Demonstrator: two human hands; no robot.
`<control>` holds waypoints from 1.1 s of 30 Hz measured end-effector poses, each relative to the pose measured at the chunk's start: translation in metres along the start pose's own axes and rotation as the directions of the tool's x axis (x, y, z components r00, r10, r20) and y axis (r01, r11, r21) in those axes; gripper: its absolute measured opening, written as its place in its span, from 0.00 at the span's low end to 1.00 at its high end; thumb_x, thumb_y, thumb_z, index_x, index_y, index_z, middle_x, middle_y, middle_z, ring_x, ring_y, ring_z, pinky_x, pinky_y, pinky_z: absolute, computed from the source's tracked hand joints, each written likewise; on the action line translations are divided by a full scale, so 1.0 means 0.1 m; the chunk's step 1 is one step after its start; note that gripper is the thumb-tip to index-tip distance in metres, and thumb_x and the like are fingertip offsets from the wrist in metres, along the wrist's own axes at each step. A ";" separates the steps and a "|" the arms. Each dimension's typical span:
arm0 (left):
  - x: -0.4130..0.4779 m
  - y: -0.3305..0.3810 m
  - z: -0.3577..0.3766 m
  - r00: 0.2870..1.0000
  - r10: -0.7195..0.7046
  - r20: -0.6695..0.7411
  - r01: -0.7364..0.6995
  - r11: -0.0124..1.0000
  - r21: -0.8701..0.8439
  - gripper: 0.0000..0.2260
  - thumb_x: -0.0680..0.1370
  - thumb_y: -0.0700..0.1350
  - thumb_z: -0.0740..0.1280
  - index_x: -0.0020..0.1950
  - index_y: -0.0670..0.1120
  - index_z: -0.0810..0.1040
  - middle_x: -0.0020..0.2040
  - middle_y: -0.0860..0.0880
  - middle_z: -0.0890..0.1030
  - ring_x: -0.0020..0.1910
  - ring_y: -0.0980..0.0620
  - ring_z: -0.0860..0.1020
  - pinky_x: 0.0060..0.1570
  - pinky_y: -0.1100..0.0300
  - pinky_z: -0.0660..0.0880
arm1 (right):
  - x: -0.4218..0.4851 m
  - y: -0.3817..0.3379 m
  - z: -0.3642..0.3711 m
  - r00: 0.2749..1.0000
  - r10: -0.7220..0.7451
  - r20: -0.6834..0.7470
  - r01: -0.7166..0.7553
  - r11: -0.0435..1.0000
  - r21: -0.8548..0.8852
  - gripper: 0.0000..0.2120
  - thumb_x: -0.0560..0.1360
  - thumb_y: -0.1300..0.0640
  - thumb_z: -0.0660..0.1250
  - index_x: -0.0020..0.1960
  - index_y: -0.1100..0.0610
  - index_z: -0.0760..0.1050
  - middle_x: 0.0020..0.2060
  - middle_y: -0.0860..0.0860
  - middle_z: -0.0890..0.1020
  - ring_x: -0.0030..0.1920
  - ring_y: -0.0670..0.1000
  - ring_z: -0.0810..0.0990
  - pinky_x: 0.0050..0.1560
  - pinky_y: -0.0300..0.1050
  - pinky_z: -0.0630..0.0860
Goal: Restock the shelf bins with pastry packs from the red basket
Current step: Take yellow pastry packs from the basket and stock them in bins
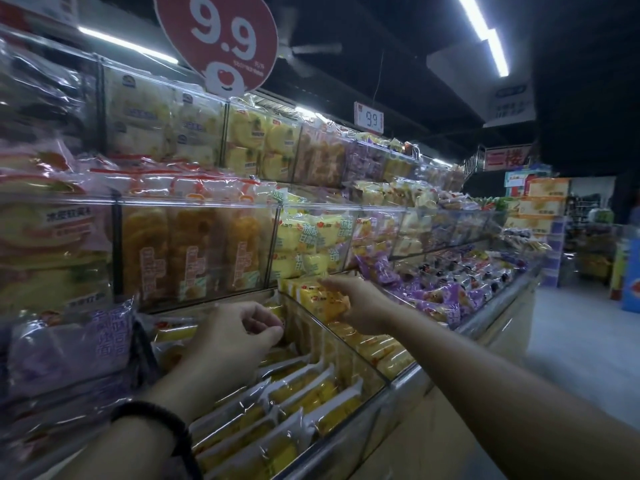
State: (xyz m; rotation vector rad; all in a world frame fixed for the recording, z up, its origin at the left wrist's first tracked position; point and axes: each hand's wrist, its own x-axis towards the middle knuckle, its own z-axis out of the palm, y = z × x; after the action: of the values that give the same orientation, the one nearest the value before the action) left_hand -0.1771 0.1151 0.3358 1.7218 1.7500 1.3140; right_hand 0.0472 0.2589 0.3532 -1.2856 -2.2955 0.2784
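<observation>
We see the right hand (362, 301) reaching across the lowest shelf tier, its grip clamped on the right end of a pastry pack (320, 299). The pack is a clear wrapper over a yellow-orange cake with a small red mark, and it is tilted above the back of a clear-walled bin (349, 348). In that bin and its left neighbour, similar yellow packs (304, 386) stand on edge in close rows.

The left hand (239, 337) hangs over the left neighbour with fingers curled and thumb meeting the fingertips. We cannot tell whether its grip closes on a wrapper or on nothing. A black bracelet (156, 415) circles that wrist.

Just above the hands, the middle tier overhangs the lower bins. It carries orange ring pastries (187, 251) and, beside them, yellow packs with green print (304, 237). To the right of the held pack, purple-wrapped packs (446, 296) lie heaped along the lowest tier. A round red sign reading 9.9 (221, 32) stands over the top tier, and a small price tag (370, 118) sits farther along. A ceiling light strip (485, 32) runs overhead. The aisle floor (571, 341) lies to the right.
</observation>
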 end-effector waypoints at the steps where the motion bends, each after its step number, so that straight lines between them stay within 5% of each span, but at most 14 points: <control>1: 0.00 0.00 0.00 1.000 0.003 0.000 -0.003 1.000 0.008 0.03 0.78 0.47 0.77 0.45 0.54 0.86 0.43 0.51 0.85 0.43 0.48 0.84 0.44 0.46 0.84 | -0.06 -0.03 -0.06 1.000 0.010 -0.013 -0.010 1.000 -0.009 0.41 0.76 0.67 0.72 0.82 0.43 0.62 0.78 0.50 0.70 0.76 0.55 0.70 0.69 0.50 0.75; 5: -0.03 0.04 0.01 0.998 0.017 0.068 -0.018 1.000 0.025 0.02 0.79 0.46 0.76 0.47 0.54 0.85 0.44 0.52 0.85 0.44 0.51 0.83 0.39 0.57 0.80 | -0.39 -0.14 -0.38 1.000 0.019 0.020 -0.015 0.984 -0.176 0.36 0.79 0.58 0.72 0.83 0.48 0.60 0.78 0.53 0.68 0.74 0.56 0.72 0.71 0.53 0.73; 11: -0.33 0.46 0.03 0.963 0.169 0.211 -0.185 0.981 0.061 0.03 0.80 0.44 0.75 0.49 0.53 0.85 0.42 0.54 0.85 0.39 0.61 0.82 0.37 0.66 0.77 | -1.38 -0.26 -0.80 1.000 -0.003 0.017 0.006 0.986 -0.166 0.12 0.82 0.53 0.69 0.65 0.50 0.80 0.58 0.45 0.83 0.57 0.43 0.81 0.63 0.47 0.81; 16: -0.95 0.86 0.06 0.885 0.284 0.369 -0.246 0.958 -0.149 0.04 0.81 0.47 0.74 0.54 0.51 0.85 0.47 0.50 0.87 0.44 0.50 0.86 0.41 0.55 0.84 | -2.35 -0.24 -0.74 0.999 0.006 0.052 -0.003 0.999 -0.051 0.04 0.80 0.49 0.72 0.53 0.43 0.84 0.46 0.40 0.85 0.46 0.37 0.82 0.49 0.39 0.81; 20: -1.57 0.84 0.45 0.847 0.296 0.441 -0.275 0.955 -0.113 0.02 0.82 0.48 0.72 0.54 0.54 0.84 0.46 0.55 0.85 0.41 0.51 0.86 0.40 0.53 0.84 | -2.92 -0.05 -0.37 0.997 0.063 0.035 -0.064 0.997 0.032 0.07 0.79 0.44 0.71 0.54 0.43 0.86 0.44 0.42 0.86 0.45 0.41 0.83 0.49 0.47 0.83; 24: -2.06 0.35 1.06 0.830 0.156 0.536 -0.198 0.980 0.021 0.02 0.82 0.51 0.71 0.53 0.56 0.82 0.47 0.55 0.84 0.41 0.56 0.85 0.37 0.59 0.80 | -3.40 0.14 0.13 0.981 0.180 0.075 -0.189 0.973 0.136 0.07 0.80 0.48 0.72 0.53 0.47 0.87 0.43 0.46 0.87 0.44 0.42 0.84 0.46 0.46 0.82; 27: -2.31 -0.17 1.49 0.804 0.005 0.594 -0.095 0.988 0.121 0.03 0.81 0.54 0.71 0.52 0.58 0.82 0.49 0.55 0.84 0.46 0.56 0.84 0.45 0.55 0.83 | -3.72 0.38 0.63 0.951 0.253 0.175 -0.279 0.949 0.144 0.08 0.82 0.46 0.69 0.54 0.47 0.86 0.46 0.43 0.86 0.46 0.42 0.83 0.45 0.40 0.79; 31: -2.56 -0.86 1.91 0.799 -0.130 0.588 0.023 0.982 0.186 0.03 0.81 0.53 0.71 0.52 0.56 0.82 0.46 0.54 0.84 0.45 0.52 0.83 0.44 0.53 0.82 | -4.08 0.84 1.36 0.882 0.399 0.250 -0.434 0.895 0.104 0.04 0.81 0.47 0.71 0.51 0.44 0.84 0.50 0.40 0.84 0.52 0.42 0.82 0.51 0.40 0.78; 33: -2.61 -1.11 2.06 0.740 -0.199 0.642 0.014 0.959 0.282 0.05 0.82 0.53 0.70 0.56 0.55 0.80 0.51 0.54 0.83 0.48 0.53 0.81 0.45 0.57 0.79 | -4.19 1.05 1.69 0.829 0.485 0.279 -0.522 0.850 0.075 0.04 0.80 0.49 0.72 0.51 0.47 0.85 0.50 0.42 0.84 0.53 0.45 0.82 0.51 0.41 0.78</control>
State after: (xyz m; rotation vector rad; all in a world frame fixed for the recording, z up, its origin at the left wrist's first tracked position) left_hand -0.0291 -0.0313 0.0540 1.8680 1.5776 0.3177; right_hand 0.2215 -0.0282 0.0329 -1.8533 -2.0294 0.8215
